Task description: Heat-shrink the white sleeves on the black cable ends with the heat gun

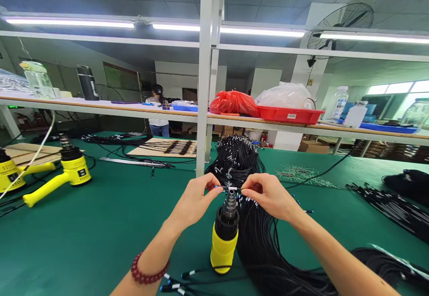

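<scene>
Beads of my dark red bracelet (147, 273) sit closest, on my left wrist, with a few loose cable ends (174, 285) lying on the green table (100, 229) just beside it. My left hand (194, 200) and my right hand (268, 195) each pinch one end of a thin black cable (228, 188), thumb and forefinger narrowed tight on it, so it runs level between them right above the metal nozzle of the upright yellow heat gun (224, 235). Whether it touches the nozzle I cannot tell. Behind and under my right forearm spreads a big bundle of black cables (254, 242).

On the shelf, a red tray (290, 114) carries a clear plastic bag (284, 95); what is in the bag is too blurred to tell. A red bag (233, 103) lies just beside the tray. Further right stand clear bottles (338, 102) near a blue tray (389, 127). At far left a clear jar (37, 79) stands near a dark flask (87, 83). Two more yellow heat guns (63, 173) lie on the table to my left.
</scene>
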`<control>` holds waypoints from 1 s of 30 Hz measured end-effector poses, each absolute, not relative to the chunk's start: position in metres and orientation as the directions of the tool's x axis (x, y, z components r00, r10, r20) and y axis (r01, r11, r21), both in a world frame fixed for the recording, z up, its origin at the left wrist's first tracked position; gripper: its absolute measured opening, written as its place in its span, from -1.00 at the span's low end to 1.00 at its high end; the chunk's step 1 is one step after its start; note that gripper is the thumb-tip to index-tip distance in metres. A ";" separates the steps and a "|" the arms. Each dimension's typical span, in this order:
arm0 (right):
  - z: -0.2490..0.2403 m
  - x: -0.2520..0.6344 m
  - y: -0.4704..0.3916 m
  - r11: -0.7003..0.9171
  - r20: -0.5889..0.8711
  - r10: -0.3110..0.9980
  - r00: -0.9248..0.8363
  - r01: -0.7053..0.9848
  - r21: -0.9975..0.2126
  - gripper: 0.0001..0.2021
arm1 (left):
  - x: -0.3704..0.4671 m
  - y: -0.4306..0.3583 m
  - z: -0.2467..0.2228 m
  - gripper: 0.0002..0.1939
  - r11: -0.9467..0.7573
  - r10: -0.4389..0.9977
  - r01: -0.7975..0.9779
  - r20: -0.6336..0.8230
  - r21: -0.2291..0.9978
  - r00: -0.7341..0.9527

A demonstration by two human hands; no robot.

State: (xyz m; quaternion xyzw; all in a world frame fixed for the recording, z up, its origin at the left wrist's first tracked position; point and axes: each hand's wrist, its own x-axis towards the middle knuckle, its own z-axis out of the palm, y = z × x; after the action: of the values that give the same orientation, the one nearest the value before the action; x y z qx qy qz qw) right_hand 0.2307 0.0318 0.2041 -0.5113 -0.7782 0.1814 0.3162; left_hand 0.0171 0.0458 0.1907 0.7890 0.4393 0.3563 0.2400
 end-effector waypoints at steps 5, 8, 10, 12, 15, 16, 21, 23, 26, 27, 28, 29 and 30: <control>0.203 0.230 0.033 0.400 0.305 0.915 -0.263 0.680 -0.615 -0.88 | 0.017 0.047 0.192 -0.88 -0.554 0.831 0.492 0.407 0.671 0.381; 0.204 0.231 0.033 0.406 0.295 0.913 -0.282 0.706 -0.580 -0.83 | 0.016 0.047 0.193 -0.83 -0.572 0.819 0.506 0.410 0.645 0.402; 0.206 0.231 0.032 0.412 0.279 0.911 -0.306 0.726 -0.550 -0.77 | 0.015 0.047 0.193 -0.69 -0.575 0.818 0.543 0.404 0.612 0.410; 0.206 0.231 0.030 0.423 0.262 0.906 -0.333 0.733 -0.532 -0.72 | 0.015 0.047 0.191 -0.56 -0.561 0.828 0.585 0.392 0.585 0.401; 0.204 0.229 0.029 0.436 0.264 0.900 -0.348 0.732 -0.523 -0.71 | 0.014 0.047 0.188 -0.50 -0.535 0.845 0.590 0.368 0.605 0.388; 0.203 0.229 0.029 0.435 0.273 0.900 -0.339 0.730 -0.527 -0.72 | 0.013 0.047 0.187 -0.53 -0.530 0.847 0.573 0.365 0.625 0.385; 0.201 0.225 0.031 0.421 0.303 0.907 -0.293 0.685 -0.595 -0.81 | 0.012 0.047 0.187 -0.76 -0.523 0.850 0.486 0.386 0.700 0.359; 0.202 0.225 0.030 0.417 0.294 0.908 -0.297 0.706 -0.573 -0.78 | 0.012 0.048 0.187 -0.69 -0.529 0.846 0.492 0.391 0.691 0.362; 0.205 0.226 0.028 0.420 0.274 0.907 -0.320 0.736 -0.530 -0.70 | 0.013 0.052 0.185 -0.48 -0.518 0.853 0.516 0.370 0.682 0.367; 0.206 0.226 0.027 0.423 0.273 0.905 -0.325 0.737 -0.527 -0.69 | 0.013 0.052 0.185 -0.45 -0.511 0.858 0.521 0.363 0.684 0.364; 0.206 0.227 0.027 0.426 0.280 0.904 -0.324 0.734 -0.529 -0.69 | 0.014 0.053 0.184 -0.45 -0.505 0.861 0.521 0.358 0.688 0.361; 0.205 0.227 0.027 0.428 0.290 0.903 -0.317 0.729 -0.534 -0.71 | 0.014 0.053 0.184 -0.48 -0.502 0.863 0.517 0.358 0.693 0.357; 0.205 0.227 0.028 0.428 0.300 0.902 -0.309 0.722 -0.544 -0.73 | 0.015 0.053 0.184 -0.53 -0.505 0.860 0.507 0.362 0.698 0.359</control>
State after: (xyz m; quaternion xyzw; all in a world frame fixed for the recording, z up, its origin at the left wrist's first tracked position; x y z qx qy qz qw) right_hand 0.2274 0.0276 0.2048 -0.5114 -0.7939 0.1560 0.2897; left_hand 0.0146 0.0527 0.1843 0.7876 0.4342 0.3636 0.2427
